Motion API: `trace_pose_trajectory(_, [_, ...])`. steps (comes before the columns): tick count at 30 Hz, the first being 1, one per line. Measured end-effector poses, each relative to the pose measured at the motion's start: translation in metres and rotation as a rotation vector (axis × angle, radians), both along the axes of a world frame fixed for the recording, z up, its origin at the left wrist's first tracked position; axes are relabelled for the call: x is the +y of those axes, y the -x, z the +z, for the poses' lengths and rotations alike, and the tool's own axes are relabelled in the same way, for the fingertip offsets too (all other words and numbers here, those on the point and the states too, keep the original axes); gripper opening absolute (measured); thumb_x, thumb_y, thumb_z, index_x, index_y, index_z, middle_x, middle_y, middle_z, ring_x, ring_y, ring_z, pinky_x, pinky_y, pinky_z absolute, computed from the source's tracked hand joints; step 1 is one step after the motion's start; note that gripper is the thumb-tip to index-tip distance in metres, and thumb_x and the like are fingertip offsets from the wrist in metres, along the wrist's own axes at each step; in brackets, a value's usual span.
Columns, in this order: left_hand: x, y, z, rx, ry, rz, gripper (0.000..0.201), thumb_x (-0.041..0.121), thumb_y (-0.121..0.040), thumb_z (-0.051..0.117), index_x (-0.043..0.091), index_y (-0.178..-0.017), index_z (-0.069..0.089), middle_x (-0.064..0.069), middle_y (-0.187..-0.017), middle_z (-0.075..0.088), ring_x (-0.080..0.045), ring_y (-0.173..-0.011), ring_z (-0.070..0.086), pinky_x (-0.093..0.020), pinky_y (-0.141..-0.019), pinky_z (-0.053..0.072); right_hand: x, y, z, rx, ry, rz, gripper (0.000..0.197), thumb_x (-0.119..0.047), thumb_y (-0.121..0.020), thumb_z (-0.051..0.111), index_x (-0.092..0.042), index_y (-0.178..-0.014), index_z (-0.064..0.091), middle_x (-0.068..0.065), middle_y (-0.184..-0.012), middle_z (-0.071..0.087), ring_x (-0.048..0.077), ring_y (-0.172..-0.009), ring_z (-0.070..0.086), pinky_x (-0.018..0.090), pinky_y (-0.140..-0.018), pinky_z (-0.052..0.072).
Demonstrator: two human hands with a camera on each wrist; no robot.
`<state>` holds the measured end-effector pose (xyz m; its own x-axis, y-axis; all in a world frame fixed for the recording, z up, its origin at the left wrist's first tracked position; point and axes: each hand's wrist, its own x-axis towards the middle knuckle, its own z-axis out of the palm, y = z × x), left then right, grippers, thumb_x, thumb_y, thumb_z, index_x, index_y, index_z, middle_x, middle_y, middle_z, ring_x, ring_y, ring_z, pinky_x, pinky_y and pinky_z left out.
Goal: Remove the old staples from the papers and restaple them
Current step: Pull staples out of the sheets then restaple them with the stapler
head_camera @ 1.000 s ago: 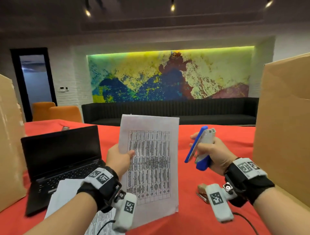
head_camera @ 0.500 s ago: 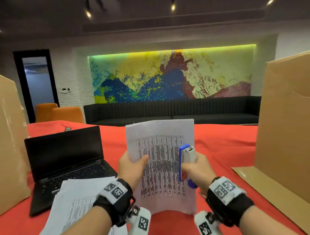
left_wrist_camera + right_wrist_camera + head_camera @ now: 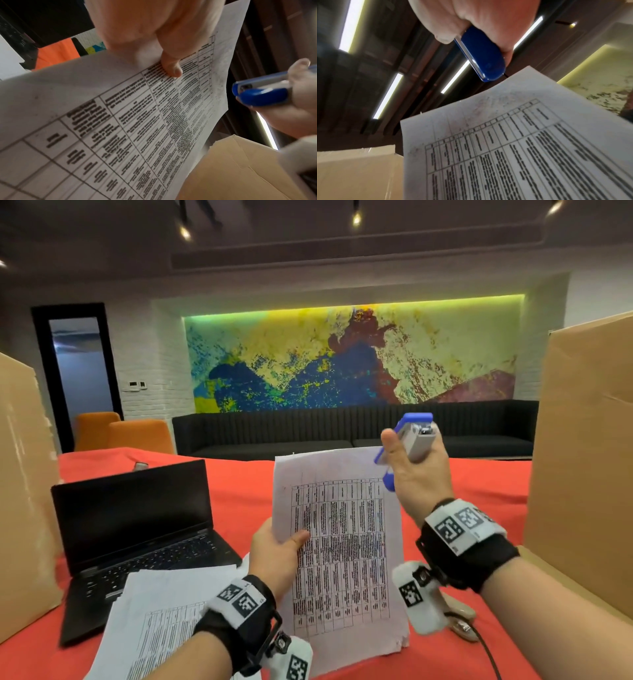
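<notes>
My left hand [image 3: 277, 553] pinches a set of printed papers [image 3: 339, 549] at its left edge and holds it upright above the red table; the thumb [image 3: 171, 66] lies on the printed table. My right hand [image 3: 416, 470] grips a blue and white stapler [image 3: 412, 440] raised at the sheet's top right corner. In the right wrist view the blue stapler [image 3: 483, 56] sits just above the papers [image 3: 522, 148], apart from them. Whether a staple sits in the corner I cannot tell.
An open black laptop [image 3: 137, 529] stands at the left with a pile of more printed sheets [image 3: 157, 621] in front of it. Cardboard boxes stand at the far left [image 3: 24, 491] and right [image 3: 585, 457]. A small tan object [image 3: 459, 611] lies under my right wrist.
The right hand swung the stapler from the right to the sheet's right edge, then lifted it to the top right corner. The left hand kept its hold on the papers.
</notes>
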<state>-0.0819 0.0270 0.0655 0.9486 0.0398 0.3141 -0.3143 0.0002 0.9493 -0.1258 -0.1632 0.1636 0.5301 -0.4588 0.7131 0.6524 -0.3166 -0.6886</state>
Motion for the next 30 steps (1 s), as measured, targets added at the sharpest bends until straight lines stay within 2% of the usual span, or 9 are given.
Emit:
trace_pose_trajectory(2, [-0.002, 0.002, 0.001, -0.009, -0.007, -0.024, 0.029, 0.003, -0.087, 0.066, 0.018, -0.112, 0.064, 0.002, -0.101, 0.072, -0.017, -0.096, 0.068, -0.043, -0.094, 0.052, 0.009, 0.001, 0.014, -0.092, -0.032, 0.067, 0.023, -0.037, -0.084, 0.066, -0.027, -0.09, 0.046, 0.003, -0.076, 0.058, 0.007, -0.061, 0.055, 0.023, -0.061, 0.049])
trace_pose_trajectory(5, [-0.006, 0.006, 0.002, -0.014, -0.021, -0.052, 0.027, 0.001, -0.086, 0.066, 0.017, -0.108, 0.065, -0.001, -0.1, 0.073, -0.018, -0.094, 0.069, -0.043, -0.092, 0.054, 0.02, -0.003, 0.02, -0.091, 0.046, 0.094, 0.037, -0.051, -0.077, 0.063, -0.025, -0.099, 0.047, 0.006, -0.078, 0.062, 0.016, -0.067, 0.058, 0.026, -0.065, 0.051])
trace_pose_trajectory(7, [-0.008, 0.006, 0.004, -0.037, -0.048, -0.064, 0.024, 0.002, -0.085, 0.067, 0.017, -0.104, 0.065, -0.003, -0.099, 0.073, -0.019, -0.093, 0.07, -0.046, -0.091, 0.054, 0.027, -0.006, 0.017, -0.055, 0.116, 0.088, 0.043, -0.055, -0.076, 0.06, -0.023, -0.102, 0.048, 0.004, -0.077, 0.062, 0.014, -0.066, 0.059, 0.024, -0.065, 0.051])
trace_pose_trajectory(11, [-0.013, 0.012, 0.011, -0.074, -0.093, -0.15, 0.028, -0.005, -0.087, 0.062, 0.02, -0.1, 0.064, -0.002, -0.096, 0.075, -0.02, -0.091, 0.071, -0.044, -0.087, 0.056, 0.041, -0.006, 0.02, -0.085, 0.201, 0.054, 0.028, -0.051, -0.083, 0.06, -0.027, -0.088, 0.047, -0.005, -0.073, 0.056, 0.009, -0.064, 0.055, 0.03, -0.064, 0.051])
trace_pose_trajectory(14, [-0.014, 0.016, 0.014, -0.09, -0.109, -0.187, 0.03, -0.007, -0.087, 0.061, 0.021, -0.099, 0.064, -0.002, -0.095, 0.075, -0.02, -0.089, 0.071, -0.044, -0.085, 0.056, 0.047, -0.009, 0.027, -0.092, 0.277, -0.022, 0.027, -0.051, -0.084, 0.059, -0.027, -0.081, 0.048, -0.01, -0.07, 0.055, 0.009, -0.062, 0.055, 0.032, -0.063, 0.05])
trace_pose_trajectory(21, [-0.009, 0.019, 0.013, -0.087, -0.104, -0.288, 0.026, -0.005, -0.088, 0.06, 0.014, -0.105, 0.061, -0.005, -0.098, 0.075, -0.021, -0.09, 0.072, -0.038, -0.081, 0.058, 0.062, -0.014, 0.041, -0.045, 0.412, -0.17, 0.036, -0.06, -0.079, 0.047, -0.026, -0.069, 0.048, -0.01, -0.063, 0.05, 0.024, -0.07, 0.056, 0.035, -0.063, 0.044])
trace_pose_trajectory(25, [-0.002, 0.014, 0.006, 0.001, -0.124, -0.322, 0.022, 0.001, -0.088, 0.063, 0.017, -0.102, 0.063, -0.006, -0.098, 0.075, -0.024, -0.091, 0.072, -0.046, -0.084, 0.057, 0.067, -0.023, 0.04, 0.059, 0.488, -0.2, 0.041, -0.059, -0.087, 0.048, -0.019, -0.076, 0.051, -0.004, -0.068, 0.052, 0.027, -0.076, 0.057, 0.036, -0.067, 0.044])
trace_pose_trajectory(28, [0.007, 0.005, -0.008, 0.107, -0.204, -0.328, 0.016, 0.008, -0.087, 0.066, 0.018, -0.099, 0.068, -0.005, -0.097, 0.075, -0.026, -0.094, 0.07, -0.048, -0.09, 0.054, 0.075, -0.027, 0.038, 0.066, 0.407, -0.112, 0.033, -0.051, -0.09, 0.053, -0.019, -0.082, 0.051, -0.009, -0.069, 0.052, 0.021, -0.072, 0.056, 0.035, -0.069, 0.046])
trace_pose_trajectory(30, [0.018, 0.0, -0.013, 0.178, -0.17, -0.276, 0.01, 0.008, -0.088, 0.065, 0.016, -0.092, 0.07, -0.009, -0.095, 0.074, -0.029, -0.092, 0.069, -0.05, -0.091, 0.053, 0.08, -0.031, 0.037, 0.065, 0.354, -0.069, 0.031, -0.049, -0.09, 0.053, -0.019, -0.084, 0.051, -0.01, -0.07, 0.052, 0.013, -0.067, 0.054, 0.029, -0.066, 0.045])
